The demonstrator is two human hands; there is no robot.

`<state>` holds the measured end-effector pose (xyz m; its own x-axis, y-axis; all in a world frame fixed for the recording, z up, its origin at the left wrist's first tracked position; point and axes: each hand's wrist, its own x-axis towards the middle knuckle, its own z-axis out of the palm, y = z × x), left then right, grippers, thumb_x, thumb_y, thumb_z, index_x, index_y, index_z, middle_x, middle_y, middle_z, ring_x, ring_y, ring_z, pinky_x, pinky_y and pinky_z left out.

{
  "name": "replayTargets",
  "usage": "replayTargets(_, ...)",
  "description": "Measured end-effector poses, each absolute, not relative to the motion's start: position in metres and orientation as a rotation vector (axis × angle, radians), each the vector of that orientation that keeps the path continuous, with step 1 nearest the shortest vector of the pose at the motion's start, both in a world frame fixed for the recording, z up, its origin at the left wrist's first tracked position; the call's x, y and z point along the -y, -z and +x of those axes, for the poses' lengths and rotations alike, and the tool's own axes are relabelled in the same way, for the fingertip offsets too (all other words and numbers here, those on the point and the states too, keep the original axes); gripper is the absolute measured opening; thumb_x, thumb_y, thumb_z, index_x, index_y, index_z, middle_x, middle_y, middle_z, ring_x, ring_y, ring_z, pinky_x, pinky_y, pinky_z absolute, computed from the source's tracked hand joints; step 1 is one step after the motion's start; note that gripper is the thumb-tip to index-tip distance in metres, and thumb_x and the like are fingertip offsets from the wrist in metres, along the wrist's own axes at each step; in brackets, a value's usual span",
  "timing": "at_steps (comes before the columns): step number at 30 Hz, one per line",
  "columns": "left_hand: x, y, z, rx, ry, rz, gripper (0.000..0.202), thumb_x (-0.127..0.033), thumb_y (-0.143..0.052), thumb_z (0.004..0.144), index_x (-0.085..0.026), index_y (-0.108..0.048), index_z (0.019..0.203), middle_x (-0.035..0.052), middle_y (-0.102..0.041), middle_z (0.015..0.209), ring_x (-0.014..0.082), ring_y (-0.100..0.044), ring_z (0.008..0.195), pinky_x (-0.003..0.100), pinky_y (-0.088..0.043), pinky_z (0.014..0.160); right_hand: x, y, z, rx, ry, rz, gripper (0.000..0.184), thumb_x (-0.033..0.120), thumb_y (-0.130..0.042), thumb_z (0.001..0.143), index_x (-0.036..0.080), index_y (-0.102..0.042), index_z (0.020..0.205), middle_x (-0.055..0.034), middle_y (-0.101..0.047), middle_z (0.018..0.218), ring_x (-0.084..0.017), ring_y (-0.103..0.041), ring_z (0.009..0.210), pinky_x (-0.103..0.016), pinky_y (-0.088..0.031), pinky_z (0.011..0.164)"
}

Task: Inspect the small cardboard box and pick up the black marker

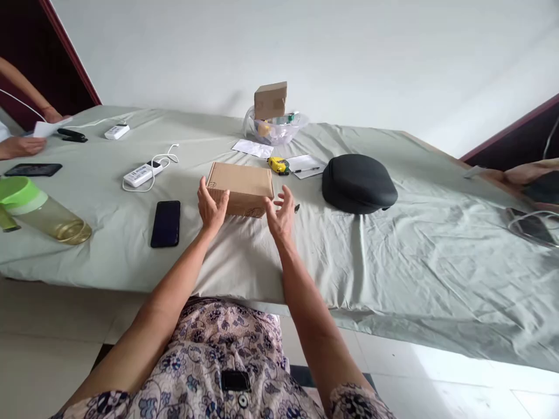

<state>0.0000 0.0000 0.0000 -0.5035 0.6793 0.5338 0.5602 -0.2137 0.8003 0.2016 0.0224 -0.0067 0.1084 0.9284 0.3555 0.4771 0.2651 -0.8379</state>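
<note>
A closed brown cardboard box (242, 180) rests on the cloth in front of me, with dark printed marks near its left corner and on its front side. My left hand (212, 206) is at the box's left front corner, its fingers apart and its thumb in front of the box's front side. On the other end, my right hand (280, 215) is open with spread fingers, its thumb close to the right front corner. I cannot tell how firmly either hand touches the cardboard. A small dark object (297, 208) lies just right of my right hand.
Behind the box are a yellow tape measure (278, 165), paper with a pen (307, 169) and a plastic basket (282, 135) bearing another box (271, 100). A black case (358, 183) stands right; a phone (166, 224), power strip (143, 174) and bottle (56, 218) lie left. Another person's hands (28, 145) hold paper.
</note>
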Motion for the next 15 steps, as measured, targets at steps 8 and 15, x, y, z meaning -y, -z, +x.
replayTargets(8,0.021,0.001,0.016,-2.115,-1.664,1.553,0.099,-0.060,-0.078,0.077,-0.020,-0.035,0.157,0.0227,-0.051,0.148,0.0408,-0.045,0.143,0.054,-0.038,0.118,-0.005,0.007,0.180,1.565,-0.391,-1.442,0.076,0.070,-0.065,0.082,0.018,-0.048,0.135,-0.0178,-0.054,0.125,-0.034,-0.056,0.118,-0.047,-0.050,0.101)
replayTargets(15,0.018,0.005,0.011,-2.128,-1.694,1.538,0.077,-0.058,-0.073,0.082,-0.020,-0.049,0.145,0.0228,-0.052,0.145,0.0398,-0.046,0.143,0.053,-0.040,0.116,-0.011,0.013,0.182,1.499,-0.428,-1.368,0.050,0.064,-0.053,0.091,0.025,-0.053,0.121,-0.0119,-0.059,0.114,-0.028,-0.057,0.107,-0.045,-0.049,0.098)
